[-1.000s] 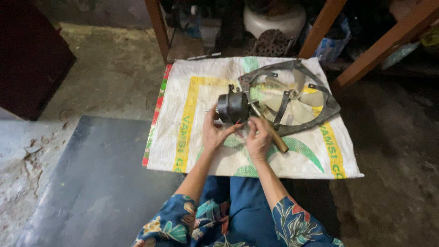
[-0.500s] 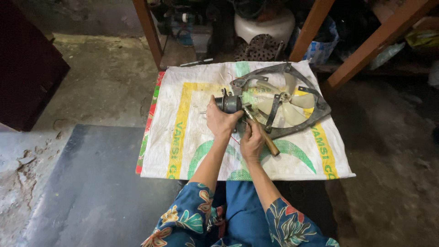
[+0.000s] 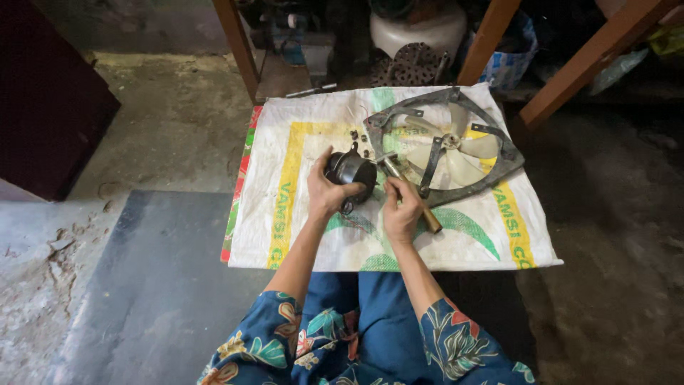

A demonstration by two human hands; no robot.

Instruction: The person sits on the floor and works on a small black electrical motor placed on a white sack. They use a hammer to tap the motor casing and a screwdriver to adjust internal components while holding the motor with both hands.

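Looking down from my head: my left hand point(image 3: 326, 191) is wrapped around a small black motor point(image 3: 351, 171), gripping its near side on a white woven sack point(image 3: 299, 214). Just right of it, my right hand point(image 3: 402, 214) is clenched around a wooden-handled hammer point(image 3: 412, 199), its head pointing away toward the motor. Beyond my right hand lies a grey fan frame point(image 3: 442, 146) with pale blades. Small screws point(image 3: 360, 142) sit just past the motor.
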